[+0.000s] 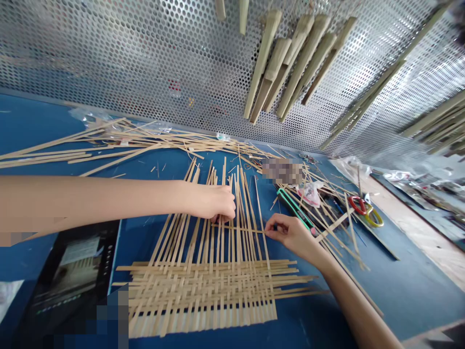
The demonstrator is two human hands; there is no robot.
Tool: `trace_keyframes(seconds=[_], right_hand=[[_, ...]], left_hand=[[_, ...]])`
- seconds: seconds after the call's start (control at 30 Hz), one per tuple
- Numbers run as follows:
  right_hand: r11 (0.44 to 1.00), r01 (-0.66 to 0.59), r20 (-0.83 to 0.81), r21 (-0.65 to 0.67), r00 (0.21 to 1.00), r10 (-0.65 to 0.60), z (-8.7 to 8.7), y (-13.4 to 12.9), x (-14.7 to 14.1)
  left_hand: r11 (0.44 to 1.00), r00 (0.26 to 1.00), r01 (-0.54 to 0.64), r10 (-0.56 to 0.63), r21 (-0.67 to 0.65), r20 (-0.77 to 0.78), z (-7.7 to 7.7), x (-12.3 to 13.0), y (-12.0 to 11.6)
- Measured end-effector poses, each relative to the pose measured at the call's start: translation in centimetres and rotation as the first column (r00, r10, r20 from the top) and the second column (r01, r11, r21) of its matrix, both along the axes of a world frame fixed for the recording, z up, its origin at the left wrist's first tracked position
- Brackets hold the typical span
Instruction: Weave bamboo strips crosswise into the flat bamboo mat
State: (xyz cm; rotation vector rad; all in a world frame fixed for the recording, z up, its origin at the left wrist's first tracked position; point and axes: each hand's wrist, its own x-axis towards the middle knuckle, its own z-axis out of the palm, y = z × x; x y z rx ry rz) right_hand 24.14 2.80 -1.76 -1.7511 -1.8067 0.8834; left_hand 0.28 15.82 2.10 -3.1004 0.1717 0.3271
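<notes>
A half-woven mat of thin bamboo strips (203, 286) lies on the blue table, its long lengthwise strips fanning away from me. Above the woven part, a crosswise bamboo strip (250, 230) runs among the lengthwise ones. My right hand (290, 235) pinches the right end of that strip between thumb and fingertips. My left hand (218, 201) is closed over the middle of the lengthwise strips, at the left part of the crosswise strip. Its fingertips are mostly hidden beneath the hand.
Loose strips (145, 145) lie along the back. At right are a green cutter (296, 211) and red-and-yellow-handled scissors (366, 211). A dark printed sheet or book (72, 271) lies at left. Bamboo pieces (263, 63) hang on the perforated metal panel (127, 58).
</notes>
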Motion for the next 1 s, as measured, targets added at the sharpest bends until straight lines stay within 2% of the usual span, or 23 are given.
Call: trace_keyframes(seconds=[0.3,0.43,0.57,1.0], right_hand=[[0.999,0.025,-0.05,-0.043,0.998,-0.027,0.1,-0.3,-0.2],[0.998,0.029,-0.064,-0.061,0.997,-0.033,0.4,-0.4,-0.2],[0.997,0.033,-0.074,-0.076,0.997,-0.038,0.4,-0.4,-0.2],[0.994,0.038,-0.092,-0.099,0.995,-0.047,0.4,-0.3,0.0]], left_hand=[[0.994,0.978,-0.067,0.083,-0.092,0.191,0.7,-1.7,-0.8],[0.993,0.977,-0.048,0.069,-0.109,0.203,0.5,-2.6,-0.3],[0.997,0.969,-0.042,0.058,-0.071,0.241,0.1,-3.1,0.4],[0.997,0.982,0.002,0.014,-0.082,0.191,0.4,-2.8,0.4]])
